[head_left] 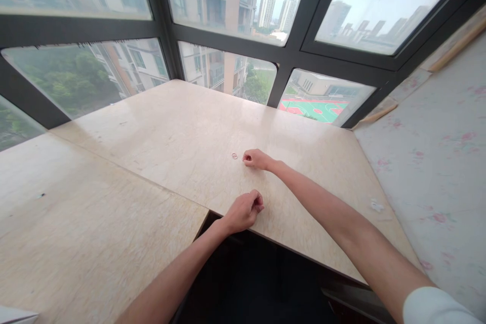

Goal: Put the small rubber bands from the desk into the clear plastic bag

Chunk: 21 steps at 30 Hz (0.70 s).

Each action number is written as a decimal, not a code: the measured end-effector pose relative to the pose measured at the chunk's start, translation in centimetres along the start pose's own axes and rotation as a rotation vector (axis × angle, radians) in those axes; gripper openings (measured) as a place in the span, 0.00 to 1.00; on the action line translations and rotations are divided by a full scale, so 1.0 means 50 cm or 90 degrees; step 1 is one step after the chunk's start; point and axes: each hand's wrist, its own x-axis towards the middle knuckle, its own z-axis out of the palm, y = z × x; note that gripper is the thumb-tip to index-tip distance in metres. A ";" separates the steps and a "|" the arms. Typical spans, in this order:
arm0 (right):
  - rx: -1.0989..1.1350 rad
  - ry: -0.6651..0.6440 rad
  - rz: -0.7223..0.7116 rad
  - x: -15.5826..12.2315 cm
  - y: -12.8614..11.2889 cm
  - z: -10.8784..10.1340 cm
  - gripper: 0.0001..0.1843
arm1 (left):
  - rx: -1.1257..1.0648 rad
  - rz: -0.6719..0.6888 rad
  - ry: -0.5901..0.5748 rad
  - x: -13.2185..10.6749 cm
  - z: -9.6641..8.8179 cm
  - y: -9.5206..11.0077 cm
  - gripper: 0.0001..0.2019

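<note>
Two small thin rings, perhaps rubber bands (235, 156), lie on the pale marble sill (182, 126). My right hand (256, 159) reaches out over the sill just to their right, its fingers curled in a pinch; whether anything is in them I cannot make out. My left hand (245, 209) rests nearer to me at the sill's front edge. Its fingers are curled closed, and what they hold, if anything, is hidden.
Dark-framed windows (288, 55) ring the far side of the sill, looking out on towers and a sports court. A floral-patterned surface (436, 162) lies to the right, with a small white thing (376, 206) beside it. A dark gap (250, 273) opens below the front edge.
</note>
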 end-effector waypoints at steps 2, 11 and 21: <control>0.082 0.038 0.017 -0.035 0.004 0.001 0.03 | 0.007 0.006 0.000 0.000 0.000 -0.001 0.02; 0.571 0.152 0.102 -0.271 0.010 -0.014 0.14 | 0.026 0.018 -0.018 0.000 -0.001 -0.002 0.03; 0.557 0.278 0.229 -0.541 0.064 -0.065 0.15 | -0.060 -0.010 -0.004 0.003 0.008 -0.013 0.05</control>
